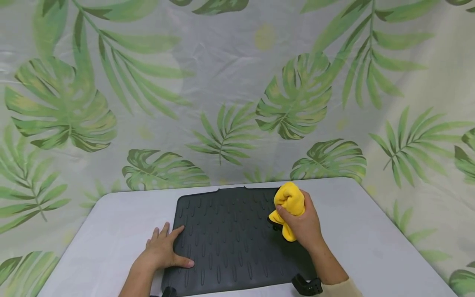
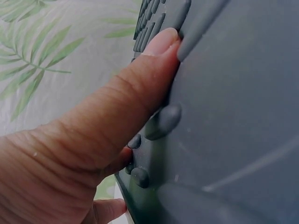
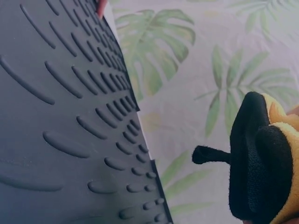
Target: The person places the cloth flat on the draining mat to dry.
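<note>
A dark grey rubber mat (image 1: 222,239) with rows of raised oblong ridges lies flat on the white table. My left hand (image 1: 161,249) rests at its left edge, fingers spread and thumb laid over the ridged surface. The left wrist view shows that thumb (image 2: 126,88) close up against the mat. Over the right part of the mat, my right hand (image 1: 306,222) grips a bunched yellow cloth (image 1: 289,198). In the right wrist view the cloth's black side (image 3: 257,163) shows, with a small black loop sticking out, apart from the mat there.
The white table (image 1: 371,239) extends on both sides of the mat. Behind it hangs a pale curtain (image 1: 230,82) printed with green leaves. A black wrist strap (image 1: 307,285) sits on the right wrist, near the mat's front right corner.
</note>
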A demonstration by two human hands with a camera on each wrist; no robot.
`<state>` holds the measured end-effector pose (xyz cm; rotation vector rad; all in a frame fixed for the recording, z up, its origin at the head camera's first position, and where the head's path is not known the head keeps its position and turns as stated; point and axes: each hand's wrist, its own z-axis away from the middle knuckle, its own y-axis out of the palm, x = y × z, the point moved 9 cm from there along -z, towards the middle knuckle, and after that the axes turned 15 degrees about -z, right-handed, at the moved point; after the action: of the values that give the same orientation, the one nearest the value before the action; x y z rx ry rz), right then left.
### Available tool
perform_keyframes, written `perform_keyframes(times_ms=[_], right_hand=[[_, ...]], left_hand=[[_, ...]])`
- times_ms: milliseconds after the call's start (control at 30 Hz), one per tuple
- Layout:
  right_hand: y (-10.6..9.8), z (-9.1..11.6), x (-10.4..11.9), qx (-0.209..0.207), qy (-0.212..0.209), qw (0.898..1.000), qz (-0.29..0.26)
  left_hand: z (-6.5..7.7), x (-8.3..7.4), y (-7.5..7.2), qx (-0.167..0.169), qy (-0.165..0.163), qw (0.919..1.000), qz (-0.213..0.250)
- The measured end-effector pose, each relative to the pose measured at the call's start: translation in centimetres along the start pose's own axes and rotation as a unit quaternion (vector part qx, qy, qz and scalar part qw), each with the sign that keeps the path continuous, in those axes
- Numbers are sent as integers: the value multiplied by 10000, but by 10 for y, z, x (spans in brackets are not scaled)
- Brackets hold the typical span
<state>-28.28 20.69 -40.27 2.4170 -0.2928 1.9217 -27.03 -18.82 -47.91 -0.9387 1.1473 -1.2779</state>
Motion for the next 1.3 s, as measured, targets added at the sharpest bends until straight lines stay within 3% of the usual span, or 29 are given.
perform_keyframes(times_ms=[567, 1300], right_hand=[[16, 1, 3, 202, -88, 9997, -136], [41, 1, 0, 511, -321, 9979, -225]], left_hand=[[0, 1, -4, -84, -21, 9999, 54], [0, 1, 1, 45, -2, 9998, 203]])
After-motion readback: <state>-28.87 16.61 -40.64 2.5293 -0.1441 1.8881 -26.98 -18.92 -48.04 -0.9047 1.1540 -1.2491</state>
